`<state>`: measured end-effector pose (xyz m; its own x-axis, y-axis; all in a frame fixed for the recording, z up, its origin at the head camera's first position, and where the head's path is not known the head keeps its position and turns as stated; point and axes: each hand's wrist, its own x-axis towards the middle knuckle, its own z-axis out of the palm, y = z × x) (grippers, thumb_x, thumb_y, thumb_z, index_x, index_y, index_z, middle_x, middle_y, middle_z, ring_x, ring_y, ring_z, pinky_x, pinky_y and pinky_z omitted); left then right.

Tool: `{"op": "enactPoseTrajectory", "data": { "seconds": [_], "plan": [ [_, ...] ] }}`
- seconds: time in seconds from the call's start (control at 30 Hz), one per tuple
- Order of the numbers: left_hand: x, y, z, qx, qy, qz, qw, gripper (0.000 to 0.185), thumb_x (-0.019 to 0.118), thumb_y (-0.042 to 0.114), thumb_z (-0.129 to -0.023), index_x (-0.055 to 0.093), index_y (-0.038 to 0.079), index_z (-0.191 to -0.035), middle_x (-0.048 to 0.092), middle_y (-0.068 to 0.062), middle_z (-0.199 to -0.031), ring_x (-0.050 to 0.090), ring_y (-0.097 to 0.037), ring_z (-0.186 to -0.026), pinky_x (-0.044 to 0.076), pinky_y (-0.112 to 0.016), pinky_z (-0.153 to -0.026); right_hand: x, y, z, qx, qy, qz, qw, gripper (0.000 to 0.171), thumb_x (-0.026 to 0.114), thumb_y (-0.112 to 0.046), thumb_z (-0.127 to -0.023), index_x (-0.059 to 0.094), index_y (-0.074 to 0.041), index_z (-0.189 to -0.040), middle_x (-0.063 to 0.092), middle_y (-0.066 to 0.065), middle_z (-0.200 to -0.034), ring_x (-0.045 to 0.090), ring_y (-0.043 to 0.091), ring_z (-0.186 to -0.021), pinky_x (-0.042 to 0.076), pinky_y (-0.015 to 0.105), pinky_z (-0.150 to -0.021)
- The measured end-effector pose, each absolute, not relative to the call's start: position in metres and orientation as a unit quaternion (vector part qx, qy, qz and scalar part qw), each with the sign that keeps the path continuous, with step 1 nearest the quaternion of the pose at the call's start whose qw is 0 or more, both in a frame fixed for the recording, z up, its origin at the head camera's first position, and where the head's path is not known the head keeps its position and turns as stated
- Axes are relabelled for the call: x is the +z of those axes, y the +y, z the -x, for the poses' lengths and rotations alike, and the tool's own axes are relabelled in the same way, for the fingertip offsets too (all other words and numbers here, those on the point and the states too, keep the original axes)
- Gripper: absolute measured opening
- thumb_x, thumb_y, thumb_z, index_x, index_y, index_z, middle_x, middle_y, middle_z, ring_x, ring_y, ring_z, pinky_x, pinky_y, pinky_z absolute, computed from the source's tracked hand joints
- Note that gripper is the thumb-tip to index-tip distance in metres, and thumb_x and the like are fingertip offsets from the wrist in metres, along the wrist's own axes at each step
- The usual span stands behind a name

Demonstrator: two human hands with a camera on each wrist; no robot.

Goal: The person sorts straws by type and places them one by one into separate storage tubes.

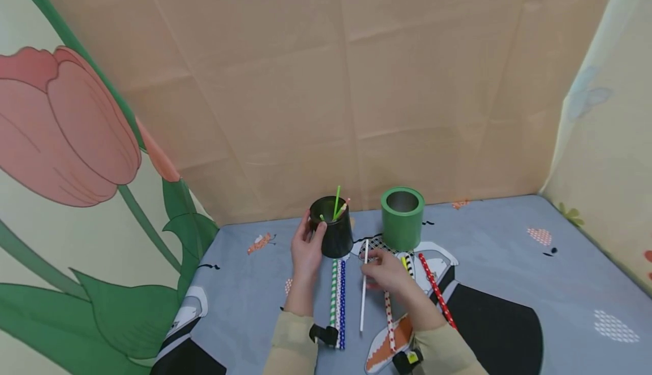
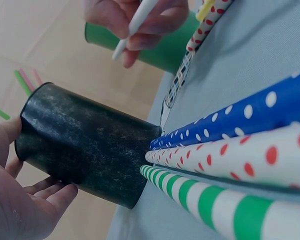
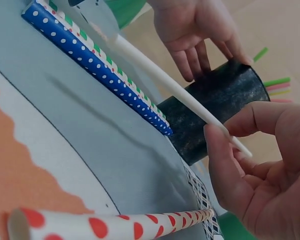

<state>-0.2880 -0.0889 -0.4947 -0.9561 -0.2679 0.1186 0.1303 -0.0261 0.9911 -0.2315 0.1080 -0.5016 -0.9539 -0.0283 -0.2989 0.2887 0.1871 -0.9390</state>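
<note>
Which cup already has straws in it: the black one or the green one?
The black cup: straws stick out above its rim. The green cup shows only a bare metal inside in the head view.

Both forearms reach forward, hands side by side

The left hand (image 1: 307, 245) sits at about 11 o'clock, fingers wrapped in a loose curl, thumb up. The right hand (image 1: 388, 270) sits at 1 o'clock, thumb and fingertips pinched together.

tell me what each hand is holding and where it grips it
The right hand pinches the white straw near its upper end. The left hand holds the black cup by its side wall.
</note>
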Motion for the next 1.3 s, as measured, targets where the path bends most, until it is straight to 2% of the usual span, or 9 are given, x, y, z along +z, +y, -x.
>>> {"op": "enactPoseTrajectory", "data": {
  "seconds": [0.13,0.23,0.37,0.6,0.8,0.97,1.07,1.3],
  "plan": [
    [-0.496,-0.089,0.289,-0.714,-0.684,-0.051,0.142,0.062,0.079,0.029,-0.1,0.056,0.021,-0.157,0.06,-0.017,-0.151,0.049,-0.036,-0.148,0.04,-0.051,-0.12,-0.5,0.108,0.232,-0.643,0.754,-0.085,0.106,0.046,0.069,-0.002,-0.093,0.061,0.004,-0.137,0.067,0.016,-0.104,0.071,0.022,-0.081,0.066,0.037,-0.07],
    [-0.496,-0.089,0.289,-0.712,-0.686,-0.053,0.142,0.063,0.079,0.029,-0.1,0.056,0.02,-0.158,0.06,-0.017,-0.151,0.049,-0.036,-0.148,0.039,-0.052,-0.121,-0.499,0.108,0.233,-0.656,0.744,-0.085,0.093,0.041,0.068,-0.003,-0.096,0.064,0.002,-0.136,0.067,0.016,-0.103,0.071,0.023,-0.085,0.066,0.036,-0.071],
    [-0.494,-0.089,0.289,-0.707,-0.691,-0.057,0.142,0.064,0.079,0.029,-0.1,0.055,0.018,-0.158,0.06,-0.017,-0.151,0.049,-0.036,-0.147,0.039,-0.052,-0.121,-0.496,0.109,0.233,-0.677,0.728,-0.08,0.08,0.039,0.063,-0.005,-0.101,0.063,0.003,-0.14,0.068,0.018,-0.109,0.071,0.026,-0.094,0.066,0.037,-0.073],
    [-0.493,-0.088,0.289,-0.704,-0.694,-0.054,0.141,0.064,0.079,0.028,-0.1,0.054,0.015,-0.159,0.06,-0.019,-0.151,0.049,-0.039,-0.147,0.039,-0.054,-0.121,-0.483,0.113,0.232,-0.691,0.716,-0.077,0.055,0.036,0.055,-0.012,-0.107,0.062,0.006,-0.138,0.07,0.024,-0.117,0.072,0.024,-0.093,0.066,0.036,-0.075],
    [-0.492,-0.088,0.289,-0.703,-0.695,-0.065,0.135,0.064,0.078,0.03,-0.1,0.054,0.019,-0.159,0.06,-0.016,-0.152,0.05,-0.035,-0.147,0.039,-0.051,-0.122,-0.463,0.118,0.232,-0.703,0.706,-0.086,0.021,0.037,0.055,-0.02,-0.111,0.06,-0.002,-0.144,0.068,0.022,-0.124,0.07,0.026,-0.102,0.065,0.033,-0.082],
    [-0.493,-0.087,0.291,-0.708,-0.69,-0.065,0.135,0.064,0.079,0.031,-0.1,0.055,0.021,-0.159,0.059,-0.015,-0.152,0.048,-0.035,-0.148,0.039,-0.052,-0.121,-0.446,0.117,0.233,-0.736,0.672,-0.069,-0.054,0.034,0.057,-0.018,-0.111,0.06,-0.007,-0.143,0.069,0.017,-0.117,0.071,0.024,-0.098,0.064,0.032,-0.083],
    [-0.493,-0.087,0.29,-0.715,-0.684,-0.058,0.134,0.063,0.079,0.03,-0.1,0.055,0.022,-0.159,0.059,-0.015,-0.153,0.047,-0.036,-0.149,0.039,-0.052,-0.121,-0.439,0.114,0.235,-0.755,0.643,-0.038,-0.119,0.031,0.058,-0.015,-0.111,0.061,-0.006,-0.14,0.069,0.015,-0.111,0.071,0.022,-0.093,0.064,0.032,-0.083],
    [-0.495,-0.087,0.289,-0.713,-0.686,-0.058,0.135,0.063,0.078,0.028,-0.101,0.054,0.022,-0.159,0.058,-0.016,-0.154,0.047,-0.037,-0.149,0.036,-0.053,-0.123,-0.428,0.103,0.242,-0.784,0.564,0.014,-0.257,0.022,0.057,-0.01,-0.111,0.063,-0.004,-0.132,0.068,0.012,-0.108,0.071,0.024,-0.097,0.064,0.033,-0.083]
  ]
}}
